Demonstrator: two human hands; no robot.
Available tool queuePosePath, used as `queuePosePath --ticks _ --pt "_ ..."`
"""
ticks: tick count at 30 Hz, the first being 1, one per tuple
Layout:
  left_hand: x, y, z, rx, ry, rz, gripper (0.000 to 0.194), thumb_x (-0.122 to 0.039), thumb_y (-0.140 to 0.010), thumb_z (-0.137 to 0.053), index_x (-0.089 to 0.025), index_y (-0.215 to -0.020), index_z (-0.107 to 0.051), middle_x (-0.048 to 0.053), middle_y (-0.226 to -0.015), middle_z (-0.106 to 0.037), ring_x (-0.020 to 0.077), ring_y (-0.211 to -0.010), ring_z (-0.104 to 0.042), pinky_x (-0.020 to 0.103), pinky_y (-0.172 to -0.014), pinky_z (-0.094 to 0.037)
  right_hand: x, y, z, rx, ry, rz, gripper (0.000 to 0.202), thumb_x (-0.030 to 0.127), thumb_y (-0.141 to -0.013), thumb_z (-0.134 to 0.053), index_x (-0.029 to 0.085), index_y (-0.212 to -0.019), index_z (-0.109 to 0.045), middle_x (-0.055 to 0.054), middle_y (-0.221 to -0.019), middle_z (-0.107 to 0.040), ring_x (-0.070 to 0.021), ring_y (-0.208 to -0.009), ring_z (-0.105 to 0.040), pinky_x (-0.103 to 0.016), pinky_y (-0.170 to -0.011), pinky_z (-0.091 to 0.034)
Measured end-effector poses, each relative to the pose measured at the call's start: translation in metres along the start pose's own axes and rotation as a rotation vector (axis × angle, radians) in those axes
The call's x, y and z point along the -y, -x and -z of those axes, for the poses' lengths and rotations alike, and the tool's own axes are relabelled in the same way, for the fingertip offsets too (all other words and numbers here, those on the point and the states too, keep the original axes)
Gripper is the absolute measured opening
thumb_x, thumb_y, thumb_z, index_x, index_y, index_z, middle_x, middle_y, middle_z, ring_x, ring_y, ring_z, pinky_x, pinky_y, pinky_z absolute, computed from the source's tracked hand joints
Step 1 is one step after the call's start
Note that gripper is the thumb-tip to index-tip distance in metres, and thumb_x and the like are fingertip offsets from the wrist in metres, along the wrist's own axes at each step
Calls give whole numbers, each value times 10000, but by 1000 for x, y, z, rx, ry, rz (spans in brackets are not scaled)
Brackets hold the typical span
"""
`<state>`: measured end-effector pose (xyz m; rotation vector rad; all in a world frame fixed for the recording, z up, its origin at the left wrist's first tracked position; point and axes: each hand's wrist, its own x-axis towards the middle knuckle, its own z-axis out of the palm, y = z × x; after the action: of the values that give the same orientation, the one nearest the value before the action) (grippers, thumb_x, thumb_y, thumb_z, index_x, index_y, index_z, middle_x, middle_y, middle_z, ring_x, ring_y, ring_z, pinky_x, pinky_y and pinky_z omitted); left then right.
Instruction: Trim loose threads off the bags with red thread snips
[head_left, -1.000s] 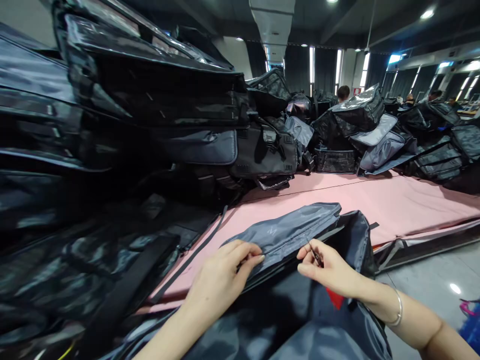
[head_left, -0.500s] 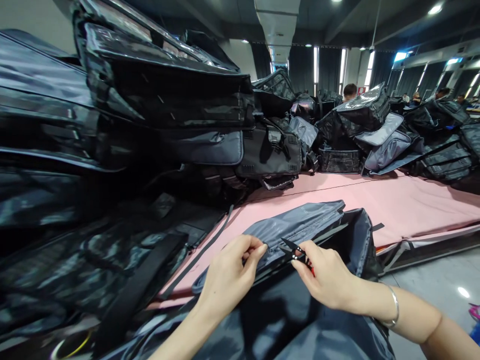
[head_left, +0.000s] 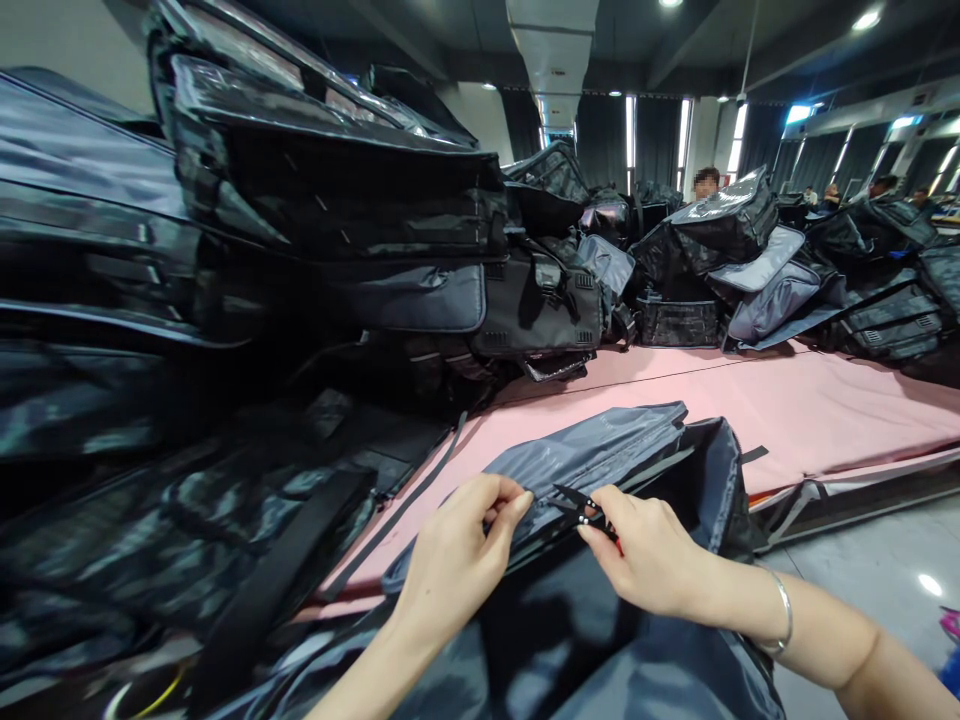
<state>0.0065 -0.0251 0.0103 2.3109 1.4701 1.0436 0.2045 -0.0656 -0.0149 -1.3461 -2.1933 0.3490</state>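
In front of me an open bag (head_left: 600, 630) with a grey-blue lining lies on the pink-covered table. Its grey flap (head_left: 585, 445) leans outward along the far side. My left hand (head_left: 469, 535) is closed in a pinch at the seam of the flap; whatever sits between thumb and forefinger is too small to make out. Just to its right, my right hand (head_left: 649, 550) grips black thread snips (head_left: 576, 503) with a bit of red at the handle. The blades point left toward the pinching fingertips and stand slightly apart.
Dark bags (head_left: 337, 190) are stacked high at the left, with a camouflage bag (head_left: 150, 550) below them. More bags (head_left: 712, 260) form a pile across the pink tabletop (head_left: 840, 410). A person's head (head_left: 706, 182) shows behind that pile. Grey floor (head_left: 885, 570) lies at the right.
My right hand has shifted slightly left, bringing the snips closer to the left fingertips, and their blades have drawn a little nearer each other. The left hand keeps its pinch.
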Motion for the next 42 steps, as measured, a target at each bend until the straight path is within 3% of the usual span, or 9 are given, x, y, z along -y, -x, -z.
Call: queuePosePath --ticks 8,13,18,21,24,28,31,35,42 --pt "-3 -1 1 65 12 83 304 -454 -815 -437 -202 -689 -550 1 -647 -594 147 -571 -514 262 -581 -410 0 2 -2 -18 35 0 88 225 -914 -430 182 -988 -411 -47 -882 -632 -224 -762 -637 -297 -617 -432" --pt "0 -5 5 154 52 140 326 -482 -799 -432 -198 -684 -542 -10 -596 -543 145 -550 -473 253 -534 -374 -2 4 -13 -123 29 -5 93 221 -918 -407 173 -997 -413 -51 -843 -624 -205 -698 -626 -283 -580 -408" --pt "0 -15 10 282 254 211 341 -507 -747 -480 -184 -643 -518 -8 -605 -514 148 -584 -469 251 -546 -392 -10 5 -25 -308 -200 -21 127 248 -927 -378 167 -996 -447 -24 -740 -588 -161 -608 -569 -261 -571 -390" --pt "-1 -18 11 346 299 212 342 -501 -748 -488 -181 -631 -513 -10 -591 -515 143 -564 -471 248 -531 -398 -12 4 -29 -345 -431 -34 113 276 -908 -425 176 -927 -475 14 -678 -532 -123 -573 -516 -227 -567 -382" --pt "-4 -16 12 208 159 77 305 -439 -811 -463 -179 -688 -565 5 -632 -575 146 -580 -517 250 -548 -421 -11 1 -30 -317 -640 -76 140 312 -896 -452 180 -859 -480 49 -614 -446 -97 -522 -428 -206 -519 -344" --pt "-12 -10 8 -155 -205 -406 178 -265 -887 -467 -197 -868 -630 19 -802 -658 144 -745 -594 243 -706 -454 -10 -4 -29 -289 -742 -123 174 346 -890 -460 178 -853 -488 61 -597 -400 -91 -522 -364 -202 -501 -312" --pt "-18 -8 2 -222 -440 -622 148 -184 -889 -477 -171 -916 -622 24 -809 -658 139 -724 -598 241 -702 -453 -10 -6 -30 -295 -730 -125 185 355 -888 -458 176 -855 -488 56 -612 -420 -92 -538 -383 -203 -512 -322" --pt "-25 -10 -5 -215 -627 -619 191 -198 -900 -435 -162 -861 -619 32 -782 -648 148 -671 -601 254 -607 -439 -10 -9 -29 -324 -673 -97 165 330 -890 -444 173 -871 -491 37 -658 -491 -98 -567 -446 -208 -546 -354" --pt "-30 -25 -5 -42 -721 -463 306 -234 -903 -321 -162 -772 -588 33 -690 -583 147 -500 -541 269 -411 -309 -11 -14 -26 -343 -445 -74 112 270 -906 -412 179 -916 -477 7 -716 -579 -126 -613 -552 -222 -578 -398"
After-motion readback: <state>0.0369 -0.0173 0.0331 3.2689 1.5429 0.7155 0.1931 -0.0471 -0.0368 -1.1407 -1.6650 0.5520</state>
